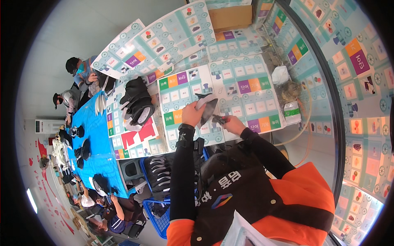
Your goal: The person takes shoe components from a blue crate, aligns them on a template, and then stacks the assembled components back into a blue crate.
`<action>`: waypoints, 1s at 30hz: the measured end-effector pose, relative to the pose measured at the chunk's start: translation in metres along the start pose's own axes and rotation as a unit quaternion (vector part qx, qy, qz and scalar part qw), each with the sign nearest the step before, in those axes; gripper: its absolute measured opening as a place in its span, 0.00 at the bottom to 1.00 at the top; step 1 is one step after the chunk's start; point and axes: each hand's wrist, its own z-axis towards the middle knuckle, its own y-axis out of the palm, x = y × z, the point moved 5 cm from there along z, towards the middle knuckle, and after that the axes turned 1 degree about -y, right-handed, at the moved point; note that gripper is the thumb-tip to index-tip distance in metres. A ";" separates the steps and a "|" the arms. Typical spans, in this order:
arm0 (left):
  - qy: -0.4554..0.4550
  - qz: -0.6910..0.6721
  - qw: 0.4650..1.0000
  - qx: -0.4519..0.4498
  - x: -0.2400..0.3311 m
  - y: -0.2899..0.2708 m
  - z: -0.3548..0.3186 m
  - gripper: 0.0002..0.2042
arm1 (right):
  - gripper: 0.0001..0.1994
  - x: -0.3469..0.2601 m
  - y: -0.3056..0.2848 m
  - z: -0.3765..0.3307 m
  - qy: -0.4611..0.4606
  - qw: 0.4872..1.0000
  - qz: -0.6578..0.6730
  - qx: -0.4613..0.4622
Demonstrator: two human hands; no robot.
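The person's left hand (193, 114) has its fingers closed on a grey-and-black piece (209, 107) of flexible-looking material, which is held up at a slant over the near part of the bench (246, 110), its pale band turned toward the hand. The right hand (234, 124) is just beside it, the fingers bent in around a small dark object (220, 119) — too small and dim to tell its kind, and whether it touches the piece I cannot tell. Both forearms are in black sleeves, and a dark apron (230, 186) covers the front of an orange garment. The bench is spread with patterned sheets in pale green, purple and orange; on its left part lies a heap of black items (138, 102), with red flat pieces (141, 134) near it. Toward the right end are a crumpled white bag (280, 75) and a green-and-white packet (292, 111), while a cardboard box (231, 18) stands at the far side. Below the bench, a blue crate (146, 177) holds rows of black pieces with pale edges — well apart, at left, co-workers sit along a blue-covered table (92, 141) bearing dark items.
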 end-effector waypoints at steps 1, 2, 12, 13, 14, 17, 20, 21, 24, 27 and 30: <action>0.000 0.000 1.000 0.000 -0.001 0.000 0.000 0.20 | 0.14 0.003 0.006 -0.002 0.009 0.999 0.013 -0.047; -0.004 -0.002 1.000 -0.004 -0.002 0.000 -0.001 0.20 | 0.14 0.005 0.009 -0.002 0.009 0.999 0.013 -0.047; -0.011 0.012 1.000 -0.018 0.004 0.001 0.003 0.20 | 0.11 -0.007 -0.006 -0.008 -0.032 0.990 -0.038 0.130; -0.011 0.012 1.000 -0.017 0.005 0.001 0.004 0.20 | 0.10 -0.011 -0.011 -0.007 -0.046 0.991 -0.041 0.122; -0.013 0.010 1.000 -0.023 0.007 0.003 0.006 0.20 | 0.10 -0.016 -0.014 -0.006 -0.060 0.991 -0.043 0.113; -0.010 0.007 0.999 -0.035 0.014 0.006 0.010 0.20 | 0.10 -0.017 -0.020 -0.005 -0.052 0.990 -0.040 0.123; -0.013 0.010 0.999 -0.035 0.012 0.010 0.009 0.20 | 0.10 -0.020 -0.025 -0.004 -0.062 0.990 -0.039 0.118; -0.009 0.012 0.999 -0.039 0.014 0.011 0.010 0.20 | 0.10 -0.021 -0.024 -0.004 -0.084 0.991 -0.043 0.092; 0.000 0.005 1.000 -0.030 0.016 0.010 0.008 0.20 | 0.09 -0.013 -0.027 -0.004 -0.041 0.987 -0.058 0.141; -0.008 0.015 0.999 -0.040 0.018 0.012 0.009 0.21 | 0.09 -0.007 -0.031 0.000 -0.039 0.989 -0.078 0.118; -0.008 0.009 0.999 -0.031 0.015 0.010 0.006 0.21 | 0.09 -0.007 -0.035 -0.005 -0.003 0.985 -0.062 0.162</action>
